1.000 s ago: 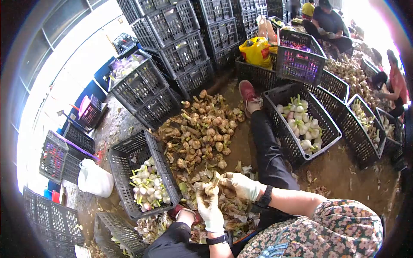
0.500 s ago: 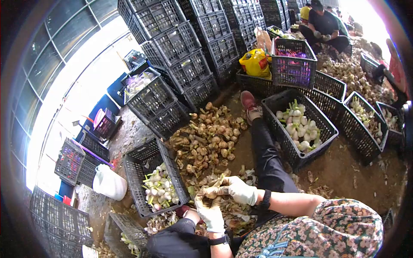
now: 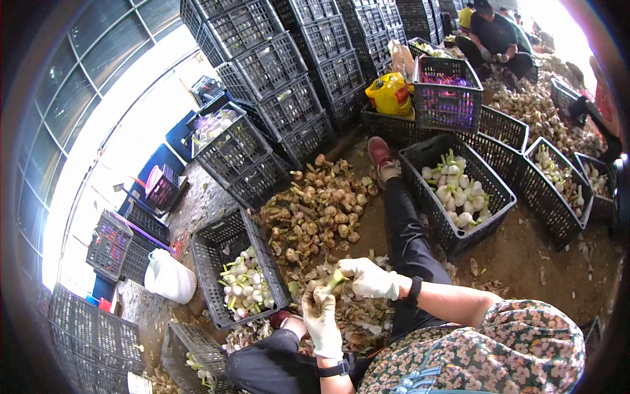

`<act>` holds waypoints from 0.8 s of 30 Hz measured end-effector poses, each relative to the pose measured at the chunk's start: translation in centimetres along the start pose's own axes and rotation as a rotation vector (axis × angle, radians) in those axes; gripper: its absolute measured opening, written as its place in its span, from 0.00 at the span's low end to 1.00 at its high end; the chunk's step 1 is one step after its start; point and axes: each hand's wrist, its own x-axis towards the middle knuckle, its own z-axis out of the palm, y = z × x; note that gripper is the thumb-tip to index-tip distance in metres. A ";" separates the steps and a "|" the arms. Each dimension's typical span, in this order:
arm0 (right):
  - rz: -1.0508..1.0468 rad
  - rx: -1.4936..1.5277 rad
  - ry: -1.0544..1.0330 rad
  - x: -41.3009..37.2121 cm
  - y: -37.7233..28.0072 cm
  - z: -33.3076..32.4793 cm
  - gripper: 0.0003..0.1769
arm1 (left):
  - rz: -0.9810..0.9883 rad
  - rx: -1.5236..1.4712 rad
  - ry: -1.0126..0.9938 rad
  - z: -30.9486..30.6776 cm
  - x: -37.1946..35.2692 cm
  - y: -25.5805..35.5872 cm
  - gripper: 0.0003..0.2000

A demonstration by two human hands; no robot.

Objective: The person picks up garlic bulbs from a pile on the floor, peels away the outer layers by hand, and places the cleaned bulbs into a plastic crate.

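Both my hands wear pale work gloves and meet low in the middle of the view. My left hand is closed around the bulb end of a garlic bulb, whose pale green stem points up and right. My right hand pinches at the stem side, fingers closed on the same garlic. The fingers partly hide the bulb. Beneath them lie loose garlic skins. Beyond is a heap of unpeeled, brownish garlic. Left of my hands, a black crate holds cleaned white garlic.
Another black crate of white garlic stands right of my outstretched leg. Tall stacks of black crates rise behind. A white plastic jug sits at the left. A co-worker sits by more garlic at the upper right.
My hands have drawn slightly apart and turned, so the garlic's green stem now shows between them. My right hand has moved up a little. The co-worker's hands have shifted.
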 end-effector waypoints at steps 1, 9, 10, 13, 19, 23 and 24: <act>0.126 0.142 0.006 -0.3 -0.5 0.0 0.10 | -0.069 -0.020 -0.029 -0.2 -0.2 0.5 0.19; 0.357 0.858 0.358 -0.4 3.3 0.3 0.09 | -0.098 -0.254 -0.273 -1.8 -1.7 2.7 0.27; 0.521 1.135 0.426 -0.4 6.3 -0.4 0.11 | -0.087 -0.314 -0.295 -1.6 -1.9 3.3 0.28; 0.281 -0.139 0.121 -0.9 5.2 -0.4 0.24 | 0.001 -0.217 -0.236 -1.8 -1.1 2.2 0.27; 0.435 0.773 -0.063 -1.3 -0.4 1.9 0.21 | 0.359 0.565 0.026 -0.7 -1.1 1.6 0.19; 0.377 0.728 0.024 -1.1 -1.1 1.5 0.18 | 0.307 0.728 0.044 -0.8 -1.3 2.8 0.14; 0.378 0.729 0.023 -1.1 -1.2 1.5 0.18 | 0.307 0.728 0.046 -1.0 -1.3 2.7 0.14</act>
